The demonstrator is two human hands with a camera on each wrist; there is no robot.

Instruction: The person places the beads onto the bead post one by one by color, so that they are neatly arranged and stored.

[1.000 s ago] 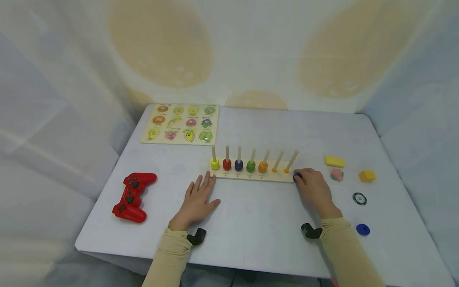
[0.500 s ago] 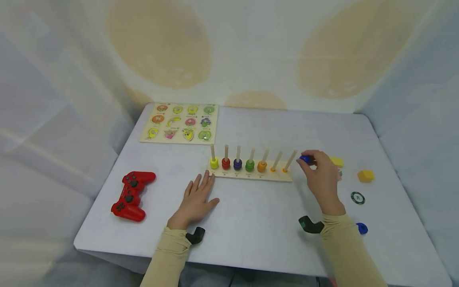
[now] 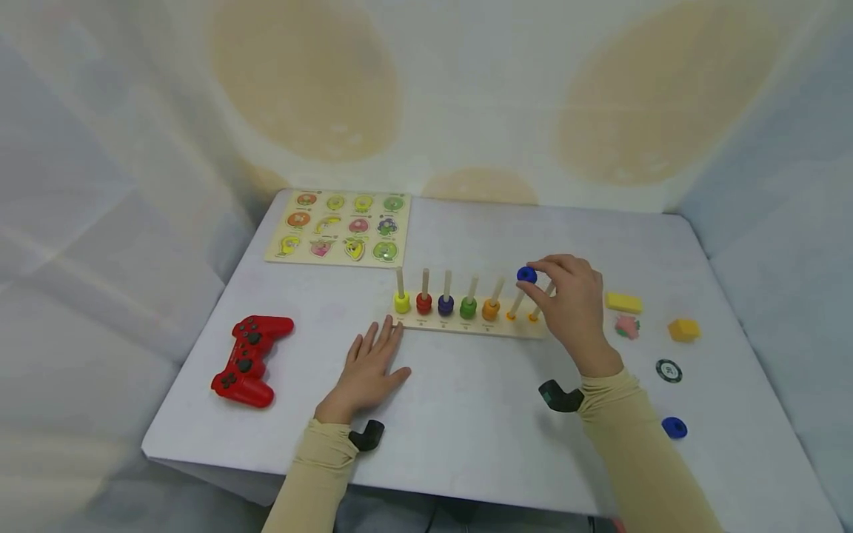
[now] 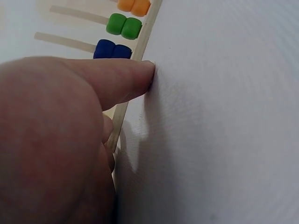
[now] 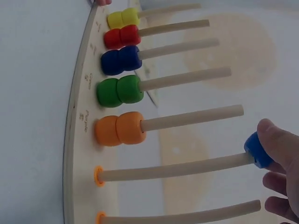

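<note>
Nearest me, toward the tabletop's front right corner, a loose blue ring [image 3: 674,427] lies alone, with a dark chip [image 3: 668,369] just beyond it. Closer to the middle, my left hand [image 3: 369,368] rests flat and relaxed on the tabletop, fingertips touching the front edge of the wooden peg board [image 3: 466,326] at its left end. Past that, my right hand [image 3: 569,309] pinches a blue bead [image 3: 526,275] at the tip of the sixth peg [image 5: 177,169], counting from the yellow beads. Farther off, a red controller [image 3: 249,360] sits by the left edge, and a fruit puzzle [image 3: 341,229] fills the far left corner.
</note>
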